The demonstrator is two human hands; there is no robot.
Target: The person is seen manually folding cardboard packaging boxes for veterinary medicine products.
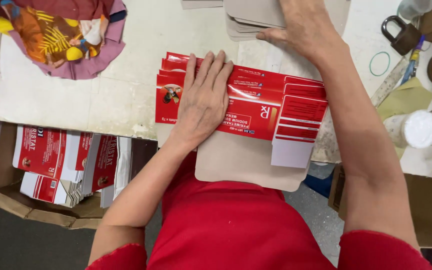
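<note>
Several flat red-and-white printed cartons lie fanned on the white tabletop, left hand pressed flat, grip spread. Right hand rests open on grey card blanks (more await); finished cartons stacked below.

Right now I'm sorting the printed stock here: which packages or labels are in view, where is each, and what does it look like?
Flat carton blanks: fanned on the table edge under the left hand; red with white panels.
Beige cardboard sheet: beneath the blanks, overhanging the table; plain.
Finished flat cartons: stacked in a box lower left; red and white.
Beige sheet stack: top centre, under the right hand; unprinted.
</note>
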